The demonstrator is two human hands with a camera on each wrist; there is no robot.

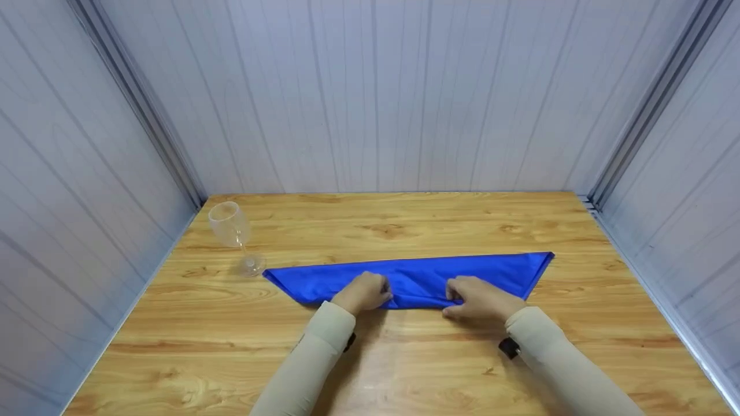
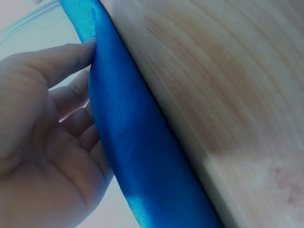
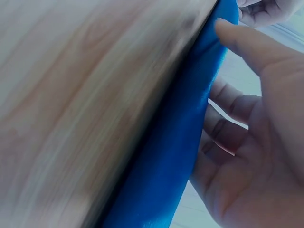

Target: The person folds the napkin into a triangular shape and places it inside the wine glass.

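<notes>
A blue cloth napkin [image 1: 428,271] lies folded into a long band across the table, with slanted ends and its far edge nearly straight. My left hand [image 1: 367,290] pinches its near edge left of the middle. In the left wrist view the thumb [image 2: 71,57] meets the cloth's edge, while the curled fingers go behind it. My right hand [image 1: 480,297] holds the same edge further right. The right wrist view has that thumb [image 3: 251,42] on the near face of the raised cloth [image 3: 166,137], the fingertips hidden behind.
A clear wine glass [image 1: 229,225] stands upright on the wooden table [image 1: 376,370], just beyond the cloth's left end. Pale panel walls [image 1: 370,98] enclose the back and both sides.
</notes>
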